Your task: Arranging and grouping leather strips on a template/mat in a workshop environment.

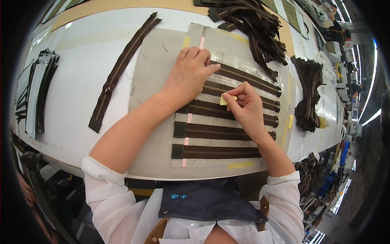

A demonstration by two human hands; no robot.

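Several dark brown zippers (223,131) with brass-coloured teeth lie in rows on a grey board (150,118), black tabs at their left ends along a pink strip (189,118). My left hand (189,73) bends its fingers down over the left end of the topmost zipper (243,76), covering that end; the thumb stretches along it. Between thumb and fingertips of my right hand (246,107) is a small pale yellow piece (228,99), its material unclear. That hand is over the middle rows, right of my left hand.
A single zipper (124,61) lies on the white table left of the board. Loose zippers (256,26) are heaped at the back, and a bundle (308,93) lies at right. Black and white strips (42,89) stack at far left. Yellow tape (239,165) marks the board.
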